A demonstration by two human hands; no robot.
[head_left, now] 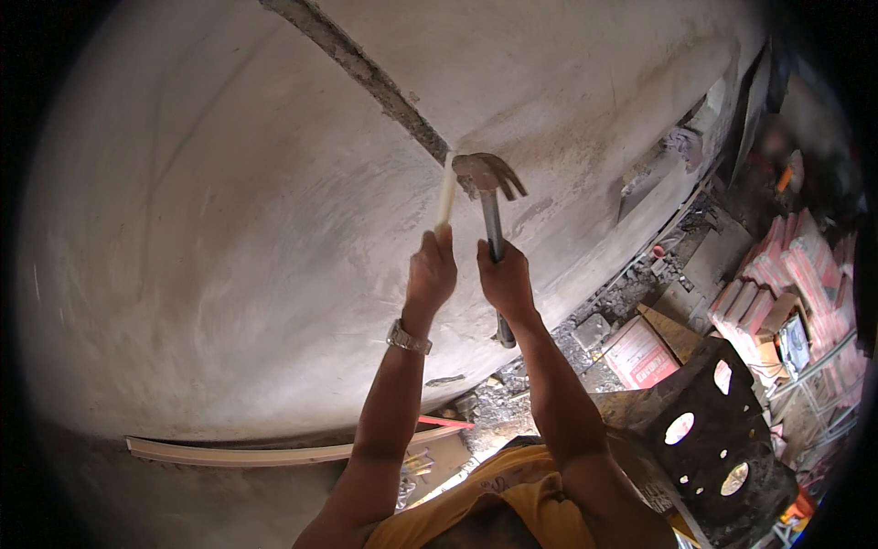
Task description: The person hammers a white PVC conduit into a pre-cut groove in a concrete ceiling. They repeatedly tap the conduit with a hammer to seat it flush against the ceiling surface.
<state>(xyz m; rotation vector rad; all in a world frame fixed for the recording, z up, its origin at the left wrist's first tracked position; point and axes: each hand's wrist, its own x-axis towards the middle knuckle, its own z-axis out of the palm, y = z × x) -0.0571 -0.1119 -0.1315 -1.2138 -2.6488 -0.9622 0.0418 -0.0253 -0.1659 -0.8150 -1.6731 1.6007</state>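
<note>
My left hand [430, 270], with a metal watch on the wrist, holds a pale narrow rod [446, 192] upright against the grey plastered wall [210, 201], at the lower end of a rough groove [366, 73] cut diagonally into it. Just to the right, my right hand [503, 279] grips the dark handle of a claw hammer [485, 174]. The hammer's head is beside the rod's upper end, in front of the groove; whether the two touch I cannot tell.
Below right lie rubble [590, 329], pink-and-white packages [791, 265], a flat carton [640, 352] and a black panel with holes [709, 430] close beside me. A long pale strip [247, 451] runs along the wall's foot. A recess [640, 183] opens low in the wall.
</note>
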